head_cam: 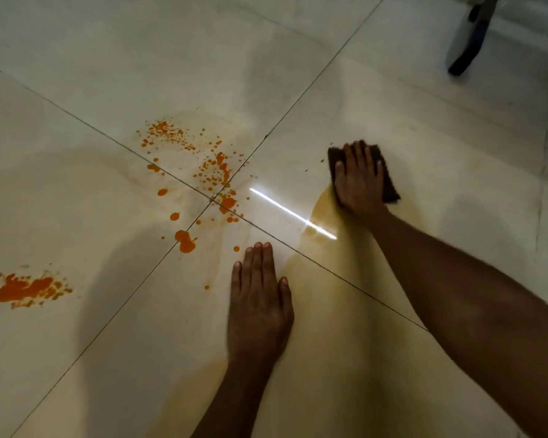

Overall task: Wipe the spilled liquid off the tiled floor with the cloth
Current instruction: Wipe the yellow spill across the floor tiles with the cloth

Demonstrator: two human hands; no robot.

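Orange liquid [217, 177] is spattered over the cream tiled floor [108, 74] around the crossing of the grout lines. A bigger orange patch [24, 289] lies at the left edge, and a drop [186, 243] sits below the crossing. A thin yellowish film [345, 298] covers the tiles near me. My right hand [358, 181] lies flat on a dark brown cloth [388, 181], pressing it to the floor right of the spatter. My left hand [260, 298] rests flat on the tile, fingers together, holding nothing.
A dark furniture leg [470, 39] with a white object behind it stands at the top right. A bright strip of reflected light [291, 213] crosses the tile between my hands.
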